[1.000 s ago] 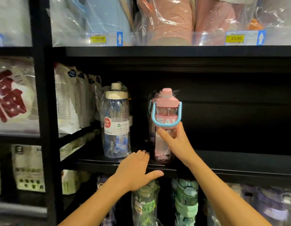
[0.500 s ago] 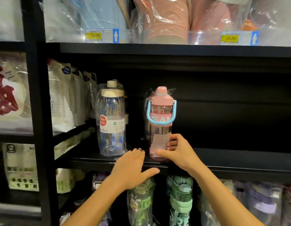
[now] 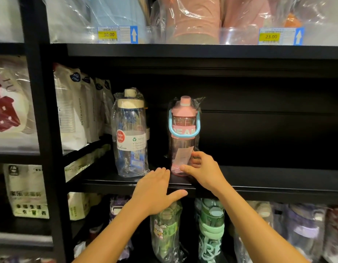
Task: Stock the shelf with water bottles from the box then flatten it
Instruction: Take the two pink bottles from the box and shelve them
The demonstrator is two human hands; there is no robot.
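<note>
Pink bottle point(image 3: 183, 130) stands upright on shelf point(image 3: 259, 179), just right of clear bottle point(image 3: 129, 137). Right hand point(image 3: 204, 171) fingers point(image 3: 198, 155) curl round its base; left hand point(image 3: 156, 188) lies flat on shelf edge, holding nothing. Square it up, then release gently.

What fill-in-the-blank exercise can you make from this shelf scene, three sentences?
The right hand grips the blue-handled bottle, whose lid is ____.
The left hand lies flat on the ____ edge of the shelf.
The price tag above the cream-lidded bottle reads ____.
Missing words: pink, front, 30.00.
</note>
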